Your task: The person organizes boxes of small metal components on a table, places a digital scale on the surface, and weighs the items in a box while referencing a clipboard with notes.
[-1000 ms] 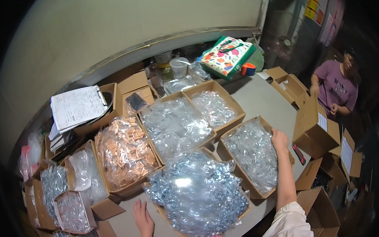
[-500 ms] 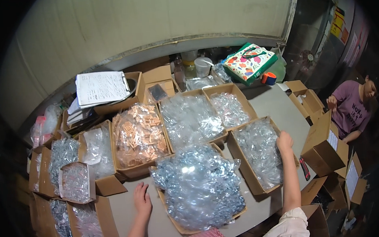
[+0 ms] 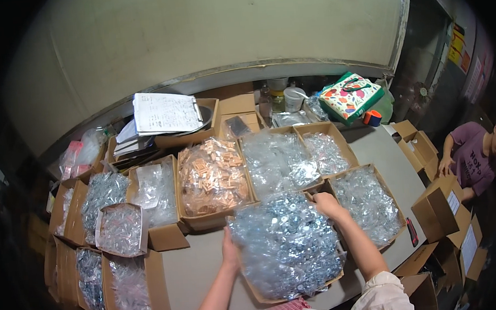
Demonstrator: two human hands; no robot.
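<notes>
At the lower centre of the frame, an open cardboard box (image 3: 252, 286) heaped with clear plastic bags of small silvery-blue metal parts (image 3: 287, 240) sits over the grey counter (image 3: 194, 272). The left hand (image 3: 230, 248) lies along the box's left wall; its fingers are partly hidden, so I cannot tell whether that grip is clamped. The right hand's grip (image 3: 326, 205) is closed over the box's far right corner. Just right of it stands a carton of bagged silvery parts (image 3: 367, 201), with a red-and-black utility knife (image 3: 413, 232) beside it. Bagged copper-coloured pieces (image 3: 212, 177) fill another carton at centre left. A clipboard (image 3: 169, 112) lies at upper left; a co-worker in a purple T-shirt (image 3: 473, 157) is at far right.
</notes>
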